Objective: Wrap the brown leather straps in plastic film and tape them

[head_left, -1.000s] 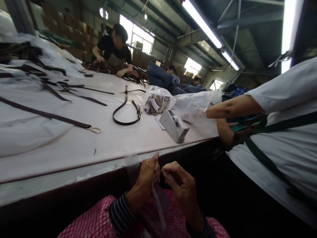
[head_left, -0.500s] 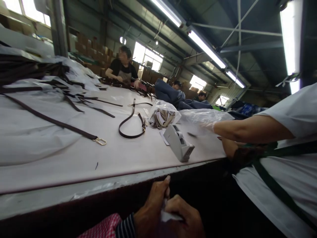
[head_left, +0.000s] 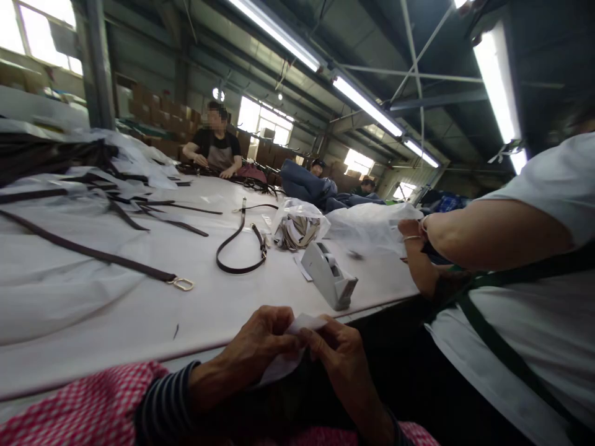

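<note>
Between my two hands, at the near edge of the table, is a thin white sheet (head_left: 281,365), paper or tissue by its look. My left hand (head_left: 260,341) pinches it from the left, fingers curled. From the other side my right hand (head_left: 341,353) grips its upper right part between thumb and fingers. Just beyond them stands a grey tape dispenser (head_left: 325,279). A dark brown strap with a buckle (head_left: 239,269) lies curved further off. To the left stretches a long brown strap (head_left: 93,251) with a gold-coloured clasp (head_left: 183,284).
A clear bag of pale strips (head_left: 297,230) sits behind the dispenser. More brown straps and plastic sheeting (head_left: 139,155) cover the far left. At right, close by, a co-worker's arm (head_left: 493,232) reaches over the table (head_left: 209,316). Another person (head_left: 216,145) works across it.
My hands have risen from below the table edge and moved apart, so more of the white sheet shows between them. The view has shifted slightly. The co-worker's arm at right has moved.
</note>
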Available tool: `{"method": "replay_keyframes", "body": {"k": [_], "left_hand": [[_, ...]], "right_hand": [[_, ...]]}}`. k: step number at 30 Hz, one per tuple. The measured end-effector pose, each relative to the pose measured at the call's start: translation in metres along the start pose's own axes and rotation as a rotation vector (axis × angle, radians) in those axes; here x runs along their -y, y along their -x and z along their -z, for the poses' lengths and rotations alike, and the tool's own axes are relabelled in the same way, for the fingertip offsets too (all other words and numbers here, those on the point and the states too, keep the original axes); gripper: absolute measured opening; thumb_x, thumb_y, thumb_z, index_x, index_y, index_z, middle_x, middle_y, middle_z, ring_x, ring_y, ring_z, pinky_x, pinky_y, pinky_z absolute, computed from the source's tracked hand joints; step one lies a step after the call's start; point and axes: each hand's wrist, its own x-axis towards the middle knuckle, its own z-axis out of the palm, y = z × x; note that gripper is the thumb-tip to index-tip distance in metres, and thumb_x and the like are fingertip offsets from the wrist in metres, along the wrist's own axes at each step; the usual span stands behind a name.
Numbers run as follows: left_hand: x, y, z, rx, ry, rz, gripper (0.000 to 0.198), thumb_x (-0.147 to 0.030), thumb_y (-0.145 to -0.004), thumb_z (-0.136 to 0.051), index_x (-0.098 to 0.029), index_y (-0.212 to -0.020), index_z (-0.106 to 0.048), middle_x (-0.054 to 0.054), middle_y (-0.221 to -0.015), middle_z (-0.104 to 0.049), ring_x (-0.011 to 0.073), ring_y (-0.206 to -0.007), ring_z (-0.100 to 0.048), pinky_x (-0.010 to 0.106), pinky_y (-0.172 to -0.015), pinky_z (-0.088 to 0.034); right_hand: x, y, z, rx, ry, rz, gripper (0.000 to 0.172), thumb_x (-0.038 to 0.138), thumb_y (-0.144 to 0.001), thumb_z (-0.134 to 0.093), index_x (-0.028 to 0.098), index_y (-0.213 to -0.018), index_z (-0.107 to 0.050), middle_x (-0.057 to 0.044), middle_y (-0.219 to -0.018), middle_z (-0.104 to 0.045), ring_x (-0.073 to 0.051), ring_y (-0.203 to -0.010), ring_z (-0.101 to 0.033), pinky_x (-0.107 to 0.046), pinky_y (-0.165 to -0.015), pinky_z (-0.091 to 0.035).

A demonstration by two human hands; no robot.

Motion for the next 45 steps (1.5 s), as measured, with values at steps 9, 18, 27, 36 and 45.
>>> {"method": "replay_keyframes", "body": {"k": [9, 18, 27, 36, 45], "left_hand": [[-0.021, 0.007, 0.028, 0.021, 0.098, 0.099, 0.019, -0.023, -0.064, -0.074, -0.013, -0.08, -0.072, 0.003, -0.069, -0.068, 0.0144, -0.058, -0.06, 0.021, -0.05, -0.038], [0.002, 0.009, 0.081, -0.134, 0.107, 0.033, 0.032, -0.041, -0.066, -0.079, -0.014, -0.061, -0.062, 0.001, -0.052, -0.059, 0.0116, -0.047, -0.049, 0.023, -0.048, -0.033], [0.038, 0.012, 0.101, -0.085, 0.106, 0.053, 0.016, -0.028, -0.073, -0.07, -0.014, -0.067, -0.064, -0.002, -0.063, -0.056, 0.013, -0.062, -0.05, 0.023, -0.054, -0.032], [0.04, 0.011, 0.098, -0.072, 0.358, 0.038, 0.025, -0.037, -0.081, -0.075, -0.014, -0.082, -0.067, 0.004, -0.075, -0.067, 0.0164, -0.063, -0.063, 0.024, -0.054, -0.044], [0.0, 0.033, 0.063, -0.032, -0.01, 0.05, 0.03, -0.04, -0.083, -0.072, -0.011, -0.076, -0.068, 0.005, -0.069, -0.066, 0.0153, -0.065, -0.058, 0.026, -0.063, -0.045]], "right_hand": [[0.013, -0.039, -0.021, 0.013, 0.122, 0.149, 0.039, 0.047, -0.082, -0.074, 0.018, -0.059, -0.06, 0.002, -0.056, -0.051, -0.013, -0.057, -0.044, -0.026, -0.055, -0.035], [0.001, -0.146, -0.062, 0.284, 0.444, 0.242, 0.039, 0.044, -0.102, -0.048, 0.016, -0.083, -0.068, 0.0, -0.063, -0.061, -0.012, -0.053, -0.052, -0.025, -0.054, -0.042], [-0.037, -0.274, -0.1, 0.433, 1.07, 0.593, 0.038, -0.007, -0.084, -0.049, 0.02, -0.098, -0.073, -0.013, -0.131, -0.063, -0.026, -0.116, -0.056, -0.034, -0.087, -0.049], [0.02, -0.24, -0.096, 0.579, 0.925, 0.629, 0.011, 0.028, -0.096, -0.067, 0.02, -0.103, -0.07, -0.005, -0.098, -0.071, -0.022, -0.097, -0.063, -0.033, -0.085, -0.048], [0.093, -0.148, -0.026, 0.269, -0.087, 0.273, 0.029, 0.048, -0.096, -0.063, 0.02, -0.095, -0.056, -0.003, -0.075, -0.075, -0.014, -0.058, -0.066, -0.018, -0.041, -0.035]]}}
